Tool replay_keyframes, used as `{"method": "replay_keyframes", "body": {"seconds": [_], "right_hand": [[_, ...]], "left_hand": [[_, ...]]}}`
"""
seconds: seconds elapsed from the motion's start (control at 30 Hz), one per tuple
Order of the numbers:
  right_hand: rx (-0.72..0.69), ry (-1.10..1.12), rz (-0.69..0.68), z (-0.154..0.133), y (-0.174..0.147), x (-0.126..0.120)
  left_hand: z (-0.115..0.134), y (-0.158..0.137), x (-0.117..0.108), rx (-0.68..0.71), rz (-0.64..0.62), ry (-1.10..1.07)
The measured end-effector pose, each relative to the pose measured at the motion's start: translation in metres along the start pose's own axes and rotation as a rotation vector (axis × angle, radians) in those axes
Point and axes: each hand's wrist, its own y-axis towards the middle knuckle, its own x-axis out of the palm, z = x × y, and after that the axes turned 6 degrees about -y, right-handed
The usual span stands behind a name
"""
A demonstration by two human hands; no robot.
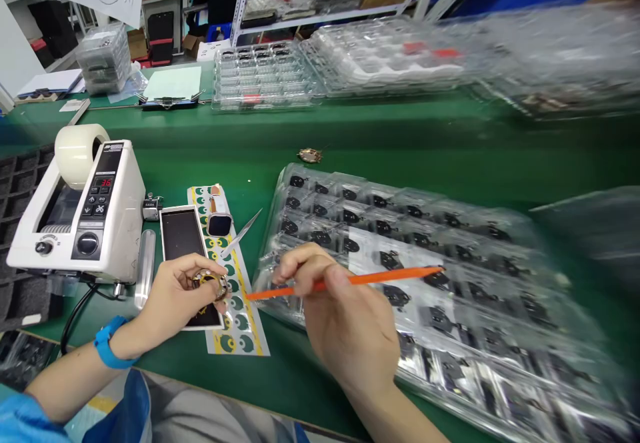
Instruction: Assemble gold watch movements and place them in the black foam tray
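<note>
My left hand [183, 293] is closed around a small round part [214, 282] with a gold-coloured ring, like an open watch case; the fingers cover some of it. It is above a dark rectangular tray [181, 230] with a white rim. In my right hand [345, 316] is a thin orange pry stick [395, 275], gripped between thumb and fingers, its left tip pointing toward the round part but apart from it. Between the hands lies a sheet of green and yellow curved stickers [243, 323], with a smartwatch [219, 224] and pointed tweezers [241, 234] on it.
A white tape dispenser [120, 210] stands at left. Clear plastic trays [520, 230] holding small black parts spread across the right, under my right hand. Another small round part [310, 155] lies behind them. More trays [265, 76] and a clipboard [173, 86] line the raised back shelf.
</note>
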Motion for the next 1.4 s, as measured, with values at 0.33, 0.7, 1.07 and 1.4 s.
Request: {"method": "replay_keyframes", "body": {"seconds": [0.33, 0.7, 1.07, 1.4], "right_hand": [[-0.245, -0.574, -0.163, 0.004, -0.015, 0.022], [-0.120, -0.596, -0.100, 0.006, -0.015, 0.025], [0.432, -0.119, -0.534, -0.008, -0.010, 0.020], [0.359, -0.267, -0.426, -0.018, -0.018, -0.017]], "left_hand": [[-0.009, -0.003, 0.005, 0.092, 0.060, 0.111], [-0.024, -0.013, 0.002, 0.194, -0.048, 0.472], [-0.006, 0.005, -0.010, 0.247, 0.199, 0.134], [0.007, 0.002, -0.010, 0.185, 0.228, 0.039]]}}
